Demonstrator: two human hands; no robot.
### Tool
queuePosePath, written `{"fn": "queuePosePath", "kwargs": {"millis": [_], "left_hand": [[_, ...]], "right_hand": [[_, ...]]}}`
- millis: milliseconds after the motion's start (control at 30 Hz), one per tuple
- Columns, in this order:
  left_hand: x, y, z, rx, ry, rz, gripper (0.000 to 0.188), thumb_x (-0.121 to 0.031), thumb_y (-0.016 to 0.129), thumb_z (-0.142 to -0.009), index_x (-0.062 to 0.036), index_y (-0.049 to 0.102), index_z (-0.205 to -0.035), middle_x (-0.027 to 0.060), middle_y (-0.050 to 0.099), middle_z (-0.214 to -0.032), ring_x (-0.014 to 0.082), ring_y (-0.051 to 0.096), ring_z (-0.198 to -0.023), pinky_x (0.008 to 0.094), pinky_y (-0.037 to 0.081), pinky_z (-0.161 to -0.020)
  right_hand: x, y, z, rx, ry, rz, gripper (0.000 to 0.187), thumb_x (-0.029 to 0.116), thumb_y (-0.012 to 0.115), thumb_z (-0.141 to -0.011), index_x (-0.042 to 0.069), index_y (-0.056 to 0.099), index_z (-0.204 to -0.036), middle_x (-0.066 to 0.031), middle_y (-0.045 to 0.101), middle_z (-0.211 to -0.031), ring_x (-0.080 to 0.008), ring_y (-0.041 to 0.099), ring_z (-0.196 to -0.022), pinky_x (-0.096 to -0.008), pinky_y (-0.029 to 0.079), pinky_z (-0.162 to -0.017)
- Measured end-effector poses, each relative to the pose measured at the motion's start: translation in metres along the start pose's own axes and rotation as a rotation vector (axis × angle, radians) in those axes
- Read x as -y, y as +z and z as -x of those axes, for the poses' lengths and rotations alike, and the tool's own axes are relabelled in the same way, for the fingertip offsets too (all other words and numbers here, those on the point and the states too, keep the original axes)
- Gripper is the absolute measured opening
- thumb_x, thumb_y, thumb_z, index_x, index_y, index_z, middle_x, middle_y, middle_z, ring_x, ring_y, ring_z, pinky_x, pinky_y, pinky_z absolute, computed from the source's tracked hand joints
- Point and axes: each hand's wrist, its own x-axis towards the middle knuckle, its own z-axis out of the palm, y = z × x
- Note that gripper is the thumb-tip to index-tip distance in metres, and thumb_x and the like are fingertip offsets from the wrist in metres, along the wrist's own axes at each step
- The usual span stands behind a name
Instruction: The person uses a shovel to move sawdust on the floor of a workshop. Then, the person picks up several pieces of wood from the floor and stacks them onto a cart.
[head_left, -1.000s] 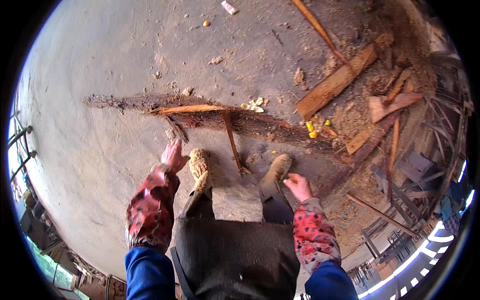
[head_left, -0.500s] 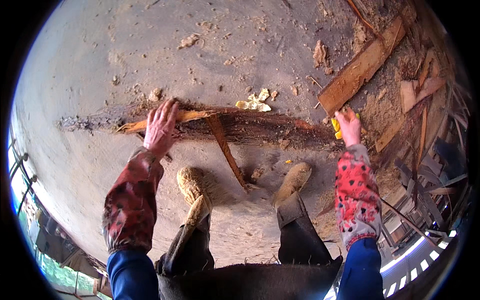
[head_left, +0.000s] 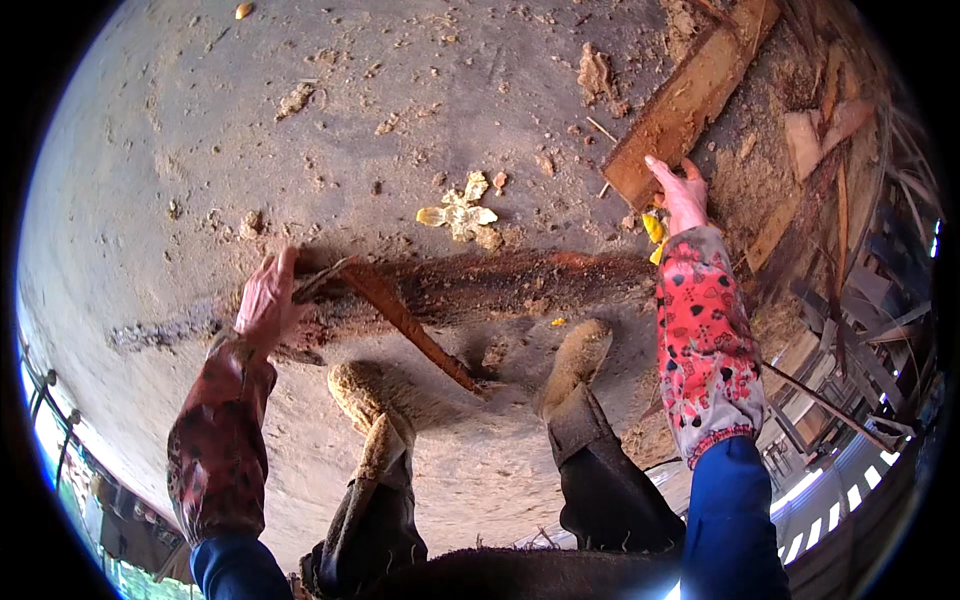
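Note:
At the left end of a long, dark strip of bark and debris [head_left: 520,285] is my left hand [head_left: 265,300]. Its fingers, smeared by motion, are beside the end of a narrow brown bark strip [head_left: 400,325]. That strip slants across the dark band toward my feet. Over at the right, my right hand [head_left: 683,195] is at the near end of a flat brown wooden slab [head_left: 665,120]. The thumb lies on the slab's face and the fingers curl at its right edge. Bits of yellow peel [head_left: 655,230] lie just below this hand.
A pale, star-shaped peel [head_left: 460,212] lies beyond the dark band. Broken wood pieces [head_left: 825,135] and sawdust are heaped at the right. My sawdust-covered boots [head_left: 357,392] stand on the near side. Crumbs and clumps [head_left: 597,75] dot the grey ground.
My left hand has moved left from its flat place on the bark, and the bark pieces there have shifted. My right hand has gone from the yellow peel up onto the slab.

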Motion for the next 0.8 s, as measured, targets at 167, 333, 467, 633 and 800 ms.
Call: {"fn": "queuePosePath", "kwargs": {"millis": [167,333,467,633,800], "left_hand": [[0.001,0.031,0.036,-0.047,0.065,0.006,0.056,-0.007,0.075,-0.058,-0.0011,0.046,-0.106,0.0156,0.055,-0.083,0.0366,0.053,-0.082,0.0452,0.044,-0.071],[-0.018,0.026,0.047,0.085,-0.091,0.130,0.032,-0.003,0.070,-0.061,-0.0042,0.060,-0.091,0.0122,0.056,-0.082,0.0344,0.056,-0.080,0.0430,0.046,-0.068],[-0.022,0.022,0.043,0.190,-0.139,0.132,0.024,-0.008,0.068,-0.065,-0.0057,0.065,-0.088,0.0143,0.060,-0.081,0.0356,0.058,-0.079,0.0430,0.047,-0.068],[-0.016,0.036,0.046,0.197,-0.253,0.035,0.021,-0.014,0.066,-0.071,-0.0062,0.064,-0.090,0.0185,0.063,-0.083,0.0378,0.060,-0.079,0.0464,0.047,-0.071],[0.032,0.011,0.082,0.043,-0.166,-0.005,0.032,-0.020,0.069,-0.072,-0.0069,0.060,-0.100,0.0182,0.062,-0.091,0.0384,0.057,-0.089,0.0479,0.045,-0.079]], "right_hand": [[-0.002,-0.001,-0.005,0.093,-0.044,-0.166,0.066,0.023,0.080,-0.069,0.002,0.046,-0.122,-0.0065,0.061,-0.104,-0.0174,0.058,-0.091,-0.0335,0.048,-0.072],[0.009,-0.009,0.001,0.361,0.029,-0.570,0.051,0.017,0.080,-0.066,0.002,0.058,-0.110,-0.0071,0.063,-0.104,-0.0205,0.058,-0.097,-0.0351,0.045,-0.086],[0.026,-0.006,0.010,0.404,0.009,-0.678,0.044,0.015,0.079,-0.067,0.005,0.061,-0.106,-0.0052,0.063,-0.104,-0.0180,0.058,-0.097,-0.0355,0.044,-0.087],[0.027,-0.047,0.034,0.341,0.021,-0.775,0.037,0.020,0.072,-0.074,0.006,0.062,-0.106,-0.0032,0.063,-0.103,-0.0166,0.057,-0.098,-0.0345,0.044,-0.087],[0.028,-0.123,0.092,0.319,0.114,-0.653,0.029,0.026,0.068,-0.077,0.007,0.065,-0.099,-0.0023,0.063,-0.100,-0.0165,0.056,-0.100,-0.0347,0.044,-0.087]]}}
